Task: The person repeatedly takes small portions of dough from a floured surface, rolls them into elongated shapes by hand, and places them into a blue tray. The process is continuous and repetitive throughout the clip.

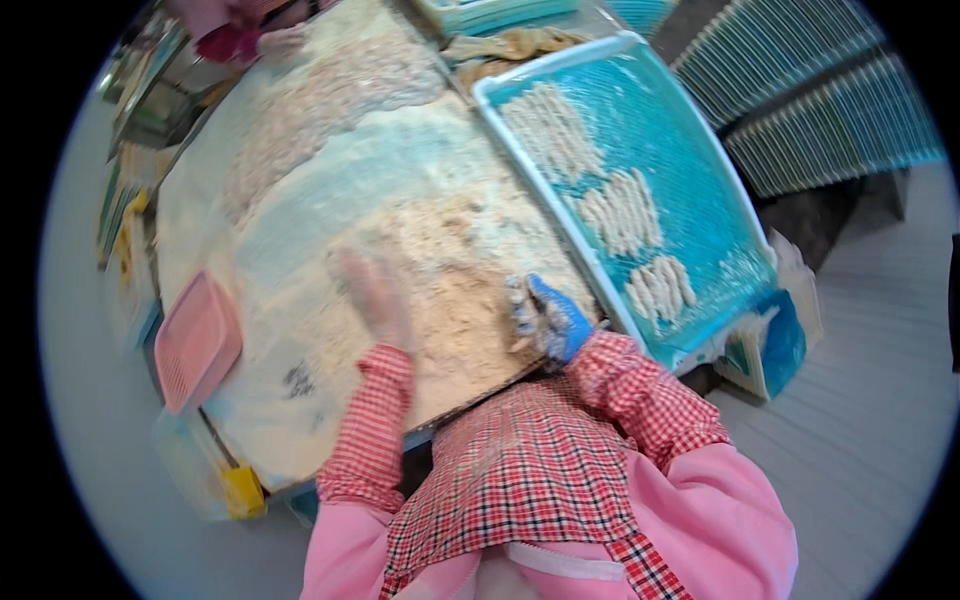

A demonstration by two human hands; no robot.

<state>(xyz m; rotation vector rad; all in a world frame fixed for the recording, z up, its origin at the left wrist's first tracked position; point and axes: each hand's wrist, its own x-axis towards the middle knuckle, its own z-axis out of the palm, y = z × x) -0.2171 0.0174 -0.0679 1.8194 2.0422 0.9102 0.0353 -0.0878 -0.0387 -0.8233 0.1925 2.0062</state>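
Observation:
My left hand (372, 290), smeared by motion, is over the crumbly, flour-like heap (440, 290) on the worktable; its fingers cannot be made out. Beside the table's right edge, my right hand (558, 318) wears a blue glove dusted with white powder. Its fingers are curled in, with pale, floury stuff at the fingertips that is too unclear to name. To the right of that hand lies a blue tray (690, 190) with a pale rim. Rows of white-coated strips (622, 212) lie in three groups along the tray's left side.
A mass of pinkish-white pieces (330, 105) covers the table's far part. Another person's hand (283, 40) is at the far left. A pink basket (198, 340) stands at the left edge, a yellow object (243, 492) at the near-left corner. Stacked trays (780, 70) rise at far right.

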